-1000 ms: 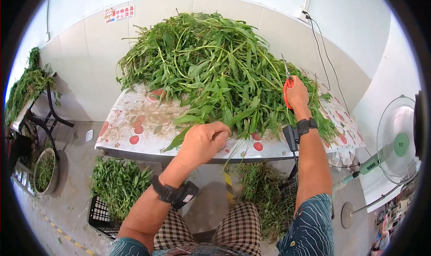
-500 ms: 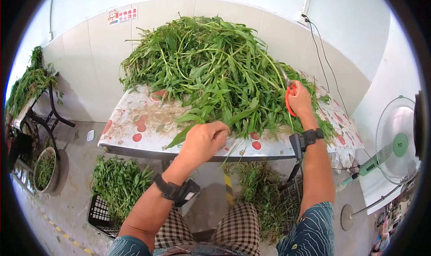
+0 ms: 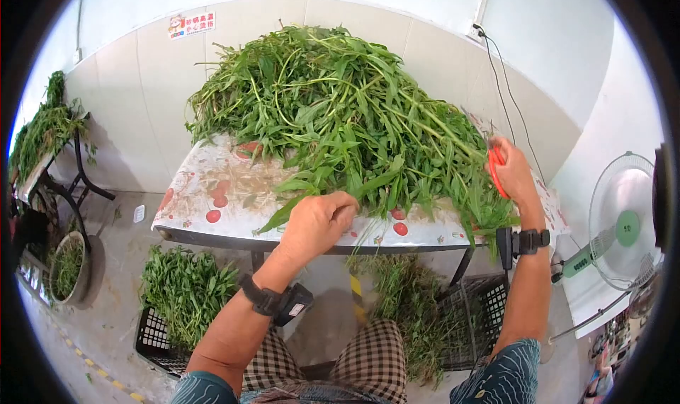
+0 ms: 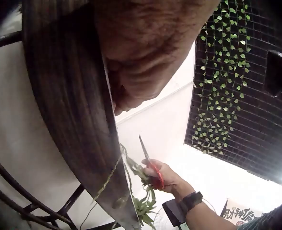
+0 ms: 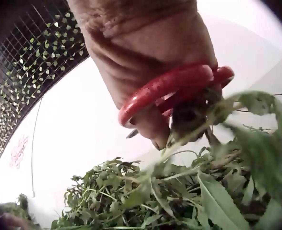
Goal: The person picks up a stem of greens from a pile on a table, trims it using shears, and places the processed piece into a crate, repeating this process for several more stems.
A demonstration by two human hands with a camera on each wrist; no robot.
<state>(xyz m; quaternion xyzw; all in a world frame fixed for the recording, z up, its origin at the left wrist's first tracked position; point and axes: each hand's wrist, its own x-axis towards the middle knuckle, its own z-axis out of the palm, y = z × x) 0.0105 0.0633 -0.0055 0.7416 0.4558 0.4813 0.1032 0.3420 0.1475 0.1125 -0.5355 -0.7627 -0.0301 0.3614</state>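
Note:
A large heap of leafy green stalks (image 3: 319, 114) covers much of the table in front of me. My right hand (image 3: 516, 175), at the heap's right side, holds red-handled scissors (image 3: 495, 169), blades pointing up and away. Its fingertips also grip leafy stems, as the right wrist view shows with one stem (image 5: 184, 137) right at the fingers. My left hand (image 3: 315, 223) rests at the table's front edge, its fingers curled, beside the heap's lower leaves. In the left wrist view no held thing shows in that left hand (image 4: 146, 52).
The table (image 3: 198, 191) has a fruit-print cover strewn with soil. Below stand a black crate (image 3: 152, 337) of greens at left and another crate (image 3: 492, 305) at right, beside loose stalks. A standing fan (image 3: 623, 220) is at right; a second table (image 3: 42, 167) holds greens at left.
My right hand has moved right and slightly toward me with the scissors, drawing long stems across the heap's right side. More of the right crate shows. The left hand stays in place.

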